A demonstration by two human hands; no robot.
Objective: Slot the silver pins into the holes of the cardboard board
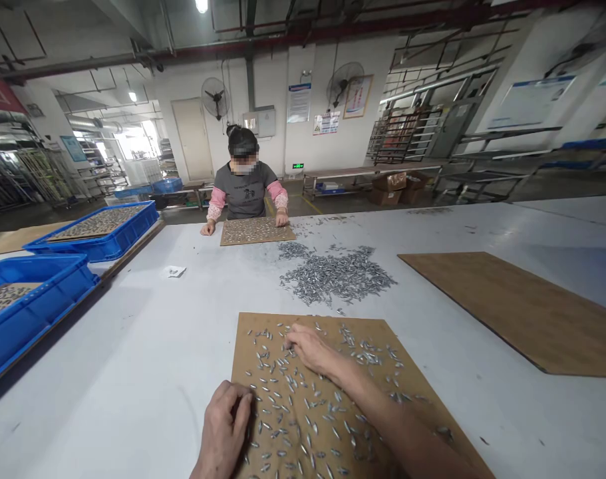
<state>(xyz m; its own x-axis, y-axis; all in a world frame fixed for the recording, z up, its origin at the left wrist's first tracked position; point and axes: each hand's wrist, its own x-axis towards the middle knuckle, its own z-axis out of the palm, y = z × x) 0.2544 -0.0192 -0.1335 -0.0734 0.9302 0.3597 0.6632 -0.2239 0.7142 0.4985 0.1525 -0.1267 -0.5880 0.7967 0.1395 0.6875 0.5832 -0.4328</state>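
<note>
Small silver, spindle-shaped metal pieces (309, 440) lie spread over a brown cardboard sheet (402, 426) in front of me. Over the sheet's far left part, my right hand (307, 346) is closed, its fingertips bent down among the pieces; whatever they pinch is hidden. My left hand (223, 426) rests at the sheet's left edge with its fingers curled and closed, and I cannot make out anything in them. Just beyond the sheet, a loose heap of the same metal pieces (340, 274) covers part of the white table (148, 352).
Across the table a co-worker (245, 189) has both hands by another piece-covered cardboard sheet (257, 231). A bare cardboard sheet (522, 313) lies at right. Blue trays (90, 276) with filled sheets stand at left. A white scrap (173, 271) lies on the table.
</note>
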